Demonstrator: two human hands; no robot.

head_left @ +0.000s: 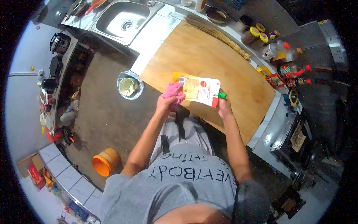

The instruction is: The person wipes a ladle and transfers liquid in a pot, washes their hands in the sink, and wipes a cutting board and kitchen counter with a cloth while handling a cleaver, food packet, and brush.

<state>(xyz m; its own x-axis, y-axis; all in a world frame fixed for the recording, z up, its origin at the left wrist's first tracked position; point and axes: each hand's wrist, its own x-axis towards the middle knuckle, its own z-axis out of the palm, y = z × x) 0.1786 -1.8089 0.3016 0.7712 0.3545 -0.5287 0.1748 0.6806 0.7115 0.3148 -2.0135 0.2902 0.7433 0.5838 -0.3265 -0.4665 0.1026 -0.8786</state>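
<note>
A white, orange and red pouch (201,89) with a green cap is held in front of me, over the near edge of a large wooden board (238,74). My right hand (223,106) grips the pouch at its capped end, fingers mostly behind it. My left hand (166,102) is closed round a bunched pink cloth (174,93), which touches the pouch's left end.
A steel sink (121,22) lies at the upper left, with a lined bin (129,86) below it. An orange bucket (106,162) stands on the floor. A straw bundle (220,37) and bottles (287,71) line the board's far side. A stove (292,136) is at right.
</note>
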